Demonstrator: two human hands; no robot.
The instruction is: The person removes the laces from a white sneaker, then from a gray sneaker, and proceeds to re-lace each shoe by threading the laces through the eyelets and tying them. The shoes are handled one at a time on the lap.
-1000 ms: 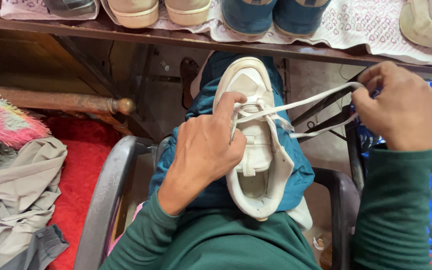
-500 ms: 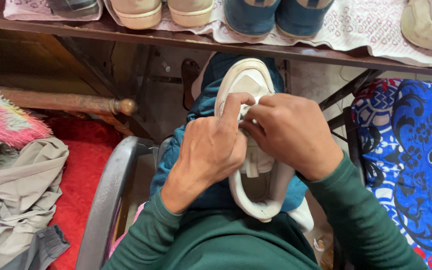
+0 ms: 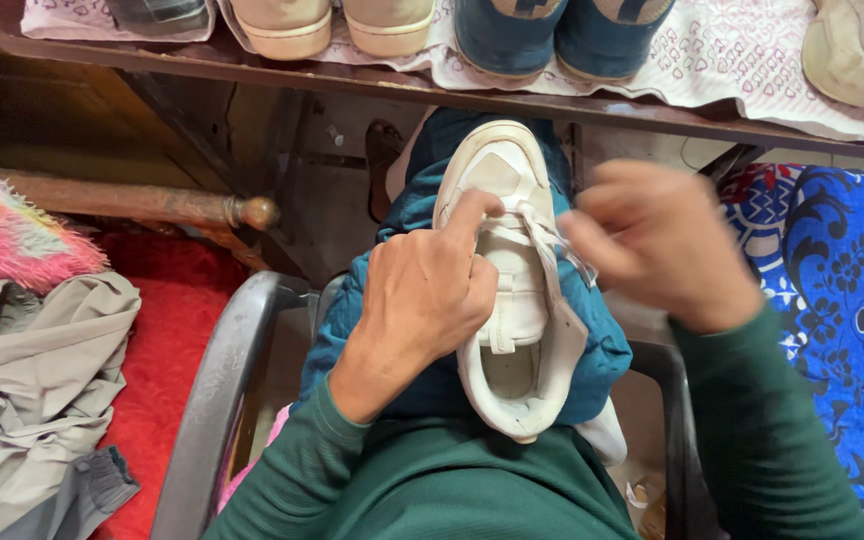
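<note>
A white leather sneaker [image 3: 512, 300] lies sole-down on the person's lap, on the teal trouser leg [image 3: 422, 380], toe pointing away toward the dark wooden shelf [image 3: 352, 80]. The left hand [image 3: 427, 290] rests on the shoe's left side, its fingers curled, the forefinger stretched out and pressing on the lacing near the toe. The right hand [image 3: 657, 245], blurred, hovers at the shoe's right edge, fingers bunched and pinching the white flat shoelace [image 3: 552, 250]. A blue patterned cloth [image 3: 832, 300] lies to the right.

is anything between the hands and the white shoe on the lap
Nothing visible. The left hand rests directly on the white sneaker, index finger pressing its laces; the blurred right hand is at the laces too.
</note>
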